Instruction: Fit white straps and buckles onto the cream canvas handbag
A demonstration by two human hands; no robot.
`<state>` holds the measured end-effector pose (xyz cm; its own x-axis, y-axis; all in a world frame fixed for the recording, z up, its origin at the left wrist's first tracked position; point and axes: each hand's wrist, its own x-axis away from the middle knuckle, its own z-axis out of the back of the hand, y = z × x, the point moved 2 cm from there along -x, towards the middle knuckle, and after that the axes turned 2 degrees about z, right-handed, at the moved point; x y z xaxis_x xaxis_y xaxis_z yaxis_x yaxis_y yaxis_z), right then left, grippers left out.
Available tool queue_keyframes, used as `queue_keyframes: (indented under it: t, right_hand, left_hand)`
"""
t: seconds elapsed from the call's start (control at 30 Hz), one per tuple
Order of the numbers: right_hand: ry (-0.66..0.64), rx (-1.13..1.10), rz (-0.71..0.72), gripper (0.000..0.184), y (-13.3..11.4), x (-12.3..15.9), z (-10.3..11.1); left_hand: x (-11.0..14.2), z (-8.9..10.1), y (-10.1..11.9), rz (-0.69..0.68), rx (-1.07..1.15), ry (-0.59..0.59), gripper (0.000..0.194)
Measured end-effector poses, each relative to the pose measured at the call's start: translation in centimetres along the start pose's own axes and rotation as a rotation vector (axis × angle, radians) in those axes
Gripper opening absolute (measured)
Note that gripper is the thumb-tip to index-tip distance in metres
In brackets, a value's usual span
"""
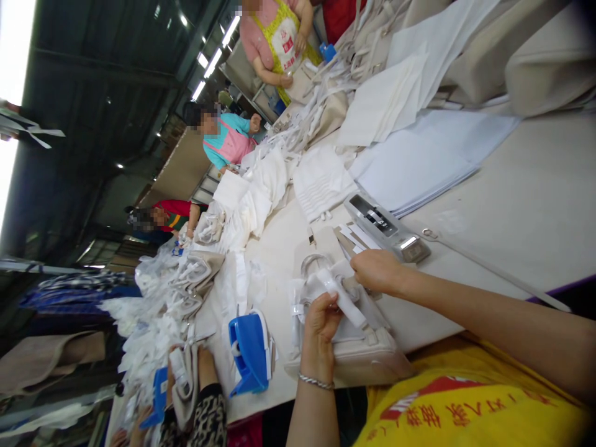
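The picture is tilted steeply. My left hand (320, 320), with a bracelet at the wrist, is closed on a white paper-wrapped bag handle (343, 299). My right hand (376, 269) is closed just beyond it, pinching the wrapping where the handle meets a beige bag (367, 357). The bag lies flat at the near edge of the long table (535, 198), against my yellow shirt. Clear plastic film (313, 264) lies crumpled around the handles.
A grey scale (384, 226) stands just past my right hand. A blue tape dispenser (250, 352) sits to the left. Stacks of white sheets (419, 155) and beige bags cover the table. Other people work along it; one person's hand (205, 366) holds a handle nearby.
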<state>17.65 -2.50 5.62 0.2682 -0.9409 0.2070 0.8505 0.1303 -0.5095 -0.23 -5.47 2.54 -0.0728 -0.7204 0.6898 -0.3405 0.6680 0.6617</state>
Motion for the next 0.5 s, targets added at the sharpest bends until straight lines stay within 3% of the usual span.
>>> queue_keyframes:
  t: [0.2,0.3,0.5]
  right_hand:
    - [-0.102,-0.117,0.03,0.024,-1.6,-0.9,0.6]
    - [-0.128,-0.2,0.014,0.022,-1.9,-1.7,-0.6]
    - [-0.155,-0.288,0.109,0.024,-2.2,-2.8,-3.1]
  left_hand:
    - [-0.2,0.3,-0.1,-0.012,-0.062,-0.006,0.018]
    - [-0.1,0.2,-0.2,-0.026,-0.09,-0.01,0.02]
    - [1.5,-1.0,0.4,-0.023,-0.213,0.127,0.028]
